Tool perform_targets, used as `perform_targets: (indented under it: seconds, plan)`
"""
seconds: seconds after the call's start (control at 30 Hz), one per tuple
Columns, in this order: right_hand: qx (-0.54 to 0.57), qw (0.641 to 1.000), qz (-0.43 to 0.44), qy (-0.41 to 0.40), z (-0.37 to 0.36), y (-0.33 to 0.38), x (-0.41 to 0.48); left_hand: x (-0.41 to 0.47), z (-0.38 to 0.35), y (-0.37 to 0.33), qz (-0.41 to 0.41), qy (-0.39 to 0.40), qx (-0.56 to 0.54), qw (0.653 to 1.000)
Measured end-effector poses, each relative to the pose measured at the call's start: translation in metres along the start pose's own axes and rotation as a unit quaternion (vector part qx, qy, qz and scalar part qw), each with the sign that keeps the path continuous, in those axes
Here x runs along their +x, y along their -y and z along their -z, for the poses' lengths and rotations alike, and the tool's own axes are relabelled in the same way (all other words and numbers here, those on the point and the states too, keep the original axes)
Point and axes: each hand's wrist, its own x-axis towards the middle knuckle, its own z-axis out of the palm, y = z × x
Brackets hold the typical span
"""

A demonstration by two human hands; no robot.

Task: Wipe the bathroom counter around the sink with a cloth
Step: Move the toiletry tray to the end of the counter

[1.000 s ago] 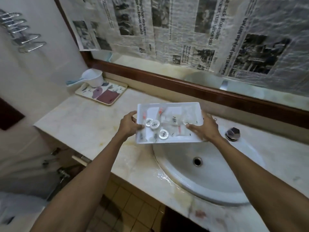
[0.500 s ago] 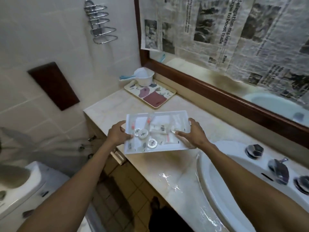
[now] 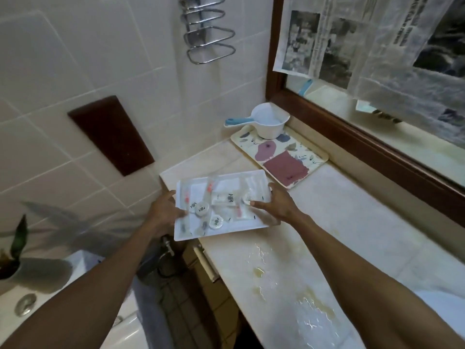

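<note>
Tray moved left since earlier frame, from over sink to far end of counter [image 3: 339,222], near floral tray [image 3: 314,157] with white scoop [image 3: 270,123]. White amenities tray [image 3: 251,224] was held level, left part overhanging counter edge. Left hand [image 3: 164,211] gripped left rim, thumb on top; right hand [image 3: 276,206] gripped right rim, thumb inside. Level hold likely kept small toiletries from sliding. Likely clearing wet patches for wiping. Cloth not visible; sink barely in view, bottom right.
</note>
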Motion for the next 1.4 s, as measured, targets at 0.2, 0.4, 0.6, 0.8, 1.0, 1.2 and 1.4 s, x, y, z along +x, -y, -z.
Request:
perform_targets:
  seconds: [0.2, 0.4, 0.6, 0.8, 1.0, 1.2, 1.4]
  plan:
    - [-0.033, 0.997, -0.004, 0.073, -0.019, 0.036, 0.050, 0.038, 0.009, 0.013, 0.057, -0.034, -0.043, 0.997]
    - [-0.040, 0.994, -0.015, 0.097, -0.034, 0.049, 0.079, 0.061, 0.004, 0.010, 0.147, -0.039, -0.172, 0.973]
    - [-0.113, 0.986, 0.002, 0.120, -0.041, 0.055, 0.098, 0.085, -0.003, 0.021, 0.172, -0.032, -0.219, 0.960]
    - [-0.172, 0.980, 0.032, 0.091, -0.041, 0.059, 0.119, 0.092, 0.004, 0.005, 0.152, -0.033, -0.227, 0.961]
    - [-0.131, 0.991, 0.021, 0.036, -0.043, 0.058, 0.142, 0.111, 0.004, 0.009, 0.168, -0.026, -0.257, 0.951]
    - [-0.143, 0.989, 0.034, -0.007, -0.045, 0.065, 0.161, 0.117, 0.001, 0.007, 0.186, -0.021, -0.293, 0.938]
    - [-0.155, 0.987, 0.042, -0.011, -0.045, 0.069, 0.171, 0.121, 0.002, 0.007, 0.183, -0.017, -0.247, 0.951]
